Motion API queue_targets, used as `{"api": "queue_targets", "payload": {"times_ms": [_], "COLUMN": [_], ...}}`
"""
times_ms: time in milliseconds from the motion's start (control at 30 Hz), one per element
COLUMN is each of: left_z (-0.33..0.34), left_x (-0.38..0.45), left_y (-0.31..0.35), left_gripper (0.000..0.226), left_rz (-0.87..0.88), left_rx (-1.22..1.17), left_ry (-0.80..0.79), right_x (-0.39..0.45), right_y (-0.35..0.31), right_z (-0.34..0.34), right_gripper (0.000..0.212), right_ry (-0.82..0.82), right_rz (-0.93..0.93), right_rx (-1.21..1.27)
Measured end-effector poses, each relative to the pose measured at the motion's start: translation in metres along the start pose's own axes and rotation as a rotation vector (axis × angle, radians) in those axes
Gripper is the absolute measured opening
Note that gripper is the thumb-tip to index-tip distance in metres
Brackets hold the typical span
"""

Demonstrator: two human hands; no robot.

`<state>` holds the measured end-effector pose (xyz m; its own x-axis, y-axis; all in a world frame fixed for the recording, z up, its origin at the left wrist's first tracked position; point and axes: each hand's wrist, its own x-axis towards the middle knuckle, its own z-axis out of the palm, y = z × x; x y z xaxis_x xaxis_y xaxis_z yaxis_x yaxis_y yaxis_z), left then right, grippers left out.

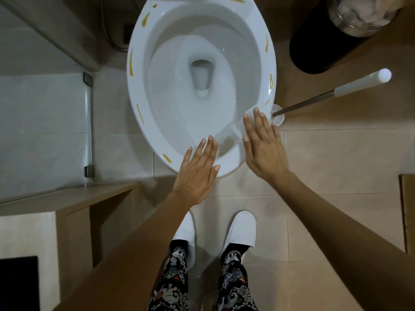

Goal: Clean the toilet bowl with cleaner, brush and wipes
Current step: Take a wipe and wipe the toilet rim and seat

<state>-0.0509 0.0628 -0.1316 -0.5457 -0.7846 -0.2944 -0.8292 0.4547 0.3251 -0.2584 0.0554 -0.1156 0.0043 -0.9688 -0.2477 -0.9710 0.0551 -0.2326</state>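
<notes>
With the right hand (262,144) pressing a wipe (238,129) flat-fingered on the toilet bowl (134,86) rim (left hand (197,169) flat, fingers together), it may skip the far yellow streaks (131,63).

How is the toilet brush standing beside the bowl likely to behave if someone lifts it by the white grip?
The toilet brush looks stiff: its thin metal-looking shaft runs straight. It is probably light, being slender. It leans in a small round holder on the floor, so a sideways pull may tip the holder. The smooth white grip could be slippery if wet.
</notes>
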Motion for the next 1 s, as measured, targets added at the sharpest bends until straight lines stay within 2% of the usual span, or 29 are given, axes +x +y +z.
{"api": "queue_targets", "payload": {"times_ms": [100, 233, 400, 633, 800, 1000], "left_z": [0.003, 0.005, 0.001, 0.002, 0.002, 0.002], "left_x": [0.000, 0.002, 0.009, 0.010, 0.010, 0.009], "left_y": [-0.003, -0.005, -0.006, -0.003, 0.000, 0.000], "left_gripper": [0.057, 0.057, 0.055, 0.056, 0.055, 0.056], "left_rz": [0.020, 0.078, 0.166, 0.146, 0.121, 0.108], "left_rx": [0.023, 0.062, 0.091, 0.102, 0.107, 0.114], "left_ry": [0.013, 0.023, 0.003, 0.022, 0.035, 0.020], "right_x": [0.002, 0.016, 0.041, 0.018, -0.021, -0.007], "right_y": [0.028, 0.048, 0.060, 0.032, 0.006, 0.025], "right_z": [-0.003, -0.005, -0.013, 0.005, 0.020, 0.016], "right_gripper": [0.055, 0.055, 0.055, 0.057, 0.058, 0.057], "right_ry": [-0.097, -0.163, -0.114, -0.053, -0.087, -0.095], "right_rz": [-0.236, -0.375, -0.227, -0.062, -0.100, -0.132], "right_rx": [-0.124, -0.195, -0.184, -0.042, -0.015, -0.064]}}
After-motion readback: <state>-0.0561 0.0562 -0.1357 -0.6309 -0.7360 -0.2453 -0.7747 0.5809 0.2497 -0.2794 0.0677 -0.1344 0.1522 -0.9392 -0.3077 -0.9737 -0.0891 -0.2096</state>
